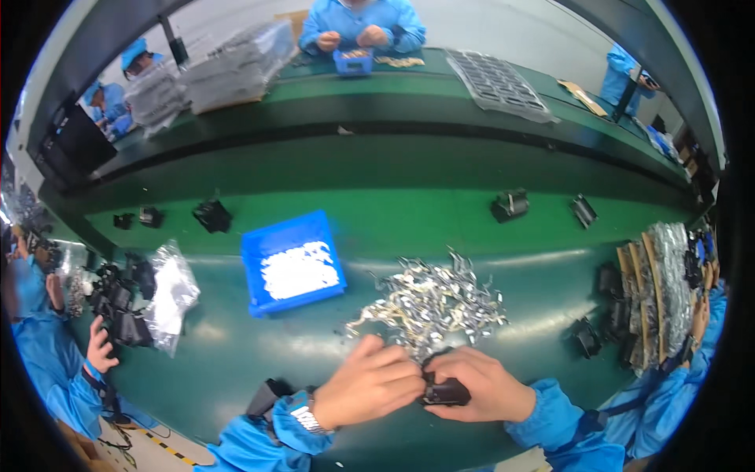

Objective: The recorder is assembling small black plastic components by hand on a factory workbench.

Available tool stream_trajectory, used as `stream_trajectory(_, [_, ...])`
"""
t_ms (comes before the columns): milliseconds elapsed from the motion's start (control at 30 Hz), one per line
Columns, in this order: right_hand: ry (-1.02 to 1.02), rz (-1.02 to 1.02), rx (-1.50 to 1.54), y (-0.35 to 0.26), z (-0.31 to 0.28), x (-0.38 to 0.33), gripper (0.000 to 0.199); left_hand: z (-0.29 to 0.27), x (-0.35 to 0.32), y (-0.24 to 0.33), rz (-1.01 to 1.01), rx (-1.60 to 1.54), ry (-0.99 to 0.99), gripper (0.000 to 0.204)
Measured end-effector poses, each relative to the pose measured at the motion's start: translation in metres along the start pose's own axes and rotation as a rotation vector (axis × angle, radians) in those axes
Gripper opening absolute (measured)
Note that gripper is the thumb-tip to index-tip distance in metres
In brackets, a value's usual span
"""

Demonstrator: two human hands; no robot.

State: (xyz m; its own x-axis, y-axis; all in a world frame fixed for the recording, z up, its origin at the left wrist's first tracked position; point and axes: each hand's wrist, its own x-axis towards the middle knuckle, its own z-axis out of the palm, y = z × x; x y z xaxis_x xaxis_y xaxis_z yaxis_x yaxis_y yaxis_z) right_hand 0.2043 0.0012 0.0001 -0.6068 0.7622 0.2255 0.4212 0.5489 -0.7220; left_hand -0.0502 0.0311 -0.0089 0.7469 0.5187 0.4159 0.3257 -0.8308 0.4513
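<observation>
My right hand (486, 387) is closed around a black plastic part (447, 392) with a rounded, glossy side, held low over the green bench. Curled fingers of my left hand (368, 385) meet the left side of that part; whatever lies between those fingertips is hidden. Just beyond both hands spreads a loose pile of small silvery metal pieces (440, 299), some with pale strips. To the left of the pile stands a blue bin (253, 275) containing many small white pieces (299, 270).
Black parts (511, 206) sit along the bench's far side. At left, a clear plastic bag (171, 295) lies beside heaped black parts (118, 307). Stacked cardboard and plastic trays (657, 295) stand at right. People work on both sides; another person (362, 27) sits opposite, past a raised shelf (393, 110).
</observation>
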Motion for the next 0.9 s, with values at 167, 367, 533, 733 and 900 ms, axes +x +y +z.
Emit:
stream_trajectory(167, [0.038, -0.031, 0.135, 0.003, 0.003, -0.007, 0.055, 0.007, -0.001, 0.006, -0.011, -0.033, 0.075, 0.017])
stream_trajectory(367, [-0.025, -0.006, 0.148, 0.0, 0.0, -0.007, 0.058, 0.011, -0.002, 0.009, 0.006, 0.075, 0.173, 0.021])
stream_trajectory(533, [-0.065, 0.028, 0.13, 0.002, -0.006, -0.006, 0.059, 0.013, 0.001, 0.011, -0.012, 0.113, 0.208, 0.022])
stream_trajectory(733, [-0.108, 0.079, -0.081, 0.004, -0.011, -0.003, 0.063, 0.019, 0.001, 0.012, -0.021, 0.28, 0.201, 0.014])
stream_trajectory(900, [-0.148, 0.079, -0.039, 0.004, -0.01, -0.001, 0.063, 0.025, -0.003, 0.011, -0.078, 0.173, 0.172, 0.01])
